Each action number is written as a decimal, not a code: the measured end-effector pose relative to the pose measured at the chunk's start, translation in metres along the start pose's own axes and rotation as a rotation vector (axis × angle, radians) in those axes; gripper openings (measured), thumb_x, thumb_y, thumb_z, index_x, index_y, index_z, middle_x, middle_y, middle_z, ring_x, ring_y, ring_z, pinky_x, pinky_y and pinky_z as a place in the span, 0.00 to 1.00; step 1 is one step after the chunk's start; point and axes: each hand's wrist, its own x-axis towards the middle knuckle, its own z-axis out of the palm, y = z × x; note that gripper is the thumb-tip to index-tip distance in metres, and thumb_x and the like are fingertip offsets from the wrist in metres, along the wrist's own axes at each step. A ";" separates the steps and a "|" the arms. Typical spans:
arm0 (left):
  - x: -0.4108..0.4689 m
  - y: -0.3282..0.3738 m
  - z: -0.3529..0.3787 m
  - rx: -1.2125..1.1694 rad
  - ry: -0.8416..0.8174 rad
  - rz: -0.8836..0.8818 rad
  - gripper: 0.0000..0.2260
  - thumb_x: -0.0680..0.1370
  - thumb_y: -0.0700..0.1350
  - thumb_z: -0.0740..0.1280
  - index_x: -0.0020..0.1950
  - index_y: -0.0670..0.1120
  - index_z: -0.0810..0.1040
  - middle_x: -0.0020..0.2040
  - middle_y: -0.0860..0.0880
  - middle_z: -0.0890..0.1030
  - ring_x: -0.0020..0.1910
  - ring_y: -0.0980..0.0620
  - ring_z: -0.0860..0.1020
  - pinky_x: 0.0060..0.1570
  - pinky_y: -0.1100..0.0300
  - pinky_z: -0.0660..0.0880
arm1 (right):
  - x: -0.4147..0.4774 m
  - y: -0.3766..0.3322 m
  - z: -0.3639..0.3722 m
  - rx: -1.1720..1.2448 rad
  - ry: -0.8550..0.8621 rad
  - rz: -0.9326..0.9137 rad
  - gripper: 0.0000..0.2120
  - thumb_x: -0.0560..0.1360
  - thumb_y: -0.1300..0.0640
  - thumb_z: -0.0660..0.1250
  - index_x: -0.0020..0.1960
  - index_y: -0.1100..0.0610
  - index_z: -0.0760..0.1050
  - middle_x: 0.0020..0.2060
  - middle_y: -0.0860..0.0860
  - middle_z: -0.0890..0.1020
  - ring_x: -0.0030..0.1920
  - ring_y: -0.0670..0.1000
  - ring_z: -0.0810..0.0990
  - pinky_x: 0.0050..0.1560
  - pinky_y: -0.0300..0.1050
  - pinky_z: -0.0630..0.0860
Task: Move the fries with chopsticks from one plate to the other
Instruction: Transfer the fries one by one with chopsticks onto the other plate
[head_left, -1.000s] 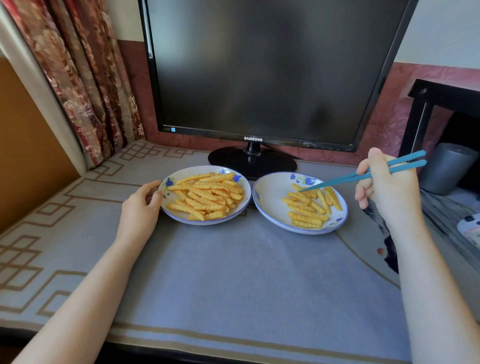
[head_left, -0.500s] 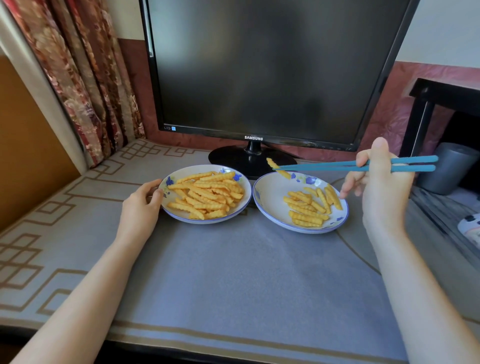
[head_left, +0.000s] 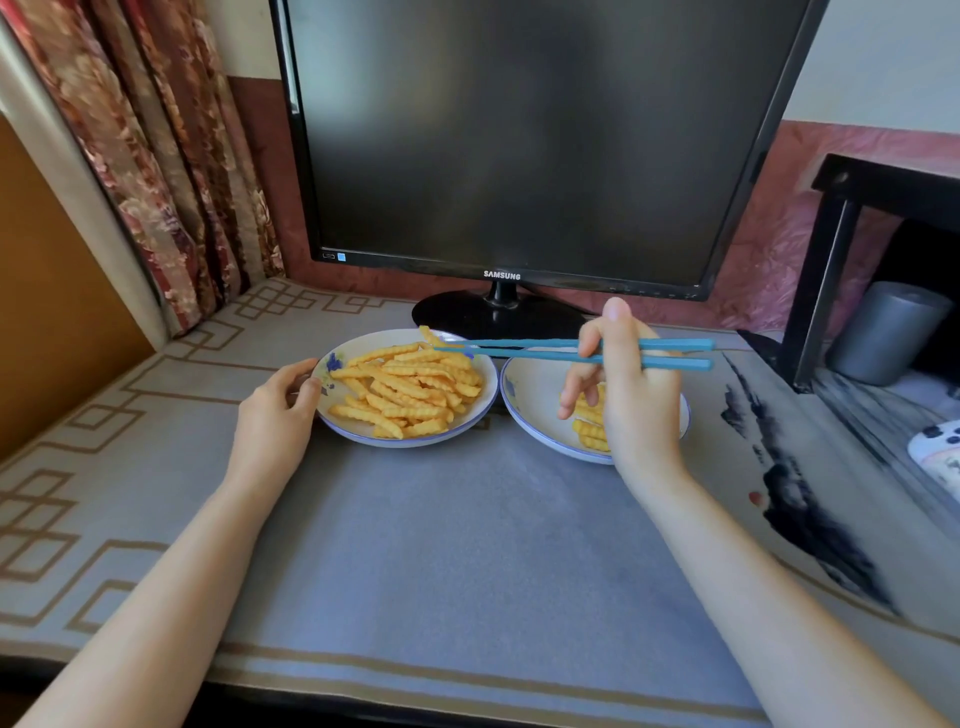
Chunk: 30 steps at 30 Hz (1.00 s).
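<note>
Two white plates with blue flowers sit side by side before the monitor. The left plate (head_left: 358, 432) carries a big pile of crinkle fries (head_left: 410, 389); my left hand (head_left: 278, 410) grips its left rim. The right plate (head_left: 530, 400) holds a few fries (head_left: 589, 421), partly hidden behind my right hand (head_left: 631, 389). That hand holds blue chopsticks (head_left: 524, 349) level, pointing left. Their tips pinch one fry (head_left: 431, 336) above the far edge of the left plate.
A black Samsung monitor (head_left: 519, 135) on a round stand (head_left: 498, 314) rises right behind the plates. A patterned curtain (head_left: 156, 156) hangs at the left. A black shelf frame (head_left: 826, 270) and a grey cylinder (head_left: 883, 332) stand at the right. A grey mat (head_left: 467, 545) covers the table.
My right hand lifted a fry from the right plate with the chopsticks and carried it leftward over the left plate. My left hand stayed on the left plate's rim.
</note>
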 end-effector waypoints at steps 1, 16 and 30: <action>0.000 0.000 0.000 -0.001 0.001 -0.001 0.15 0.81 0.43 0.58 0.65 0.45 0.75 0.60 0.45 0.79 0.52 0.57 0.71 0.51 0.64 0.64 | 0.000 0.002 0.002 -0.004 -0.021 -0.007 0.19 0.83 0.53 0.55 0.36 0.56 0.69 0.25 0.49 0.73 0.21 0.52 0.73 0.27 0.41 0.62; 0.001 -0.001 0.000 -0.023 0.000 -0.007 0.14 0.80 0.43 0.58 0.65 0.46 0.76 0.59 0.46 0.80 0.52 0.56 0.72 0.51 0.63 0.65 | 0.026 -0.022 -0.053 -0.068 0.088 -0.062 0.18 0.83 0.55 0.54 0.36 0.58 0.67 0.16 0.53 0.68 0.17 0.51 0.67 0.20 0.33 0.60; 0.002 -0.002 0.001 -0.020 -0.005 -0.013 0.14 0.80 0.43 0.58 0.64 0.46 0.76 0.58 0.46 0.80 0.53 0.54 0.73 0.51 0.62 0.65 | 0.046 -0.010 -0.094 -0.397 0.092 -0.055 0.19 0.82 0.49 0.55 0.36 0.56 0.71 0.18 0.55 0.71 0.17 0.51 0.67 0.22 0.40 0.66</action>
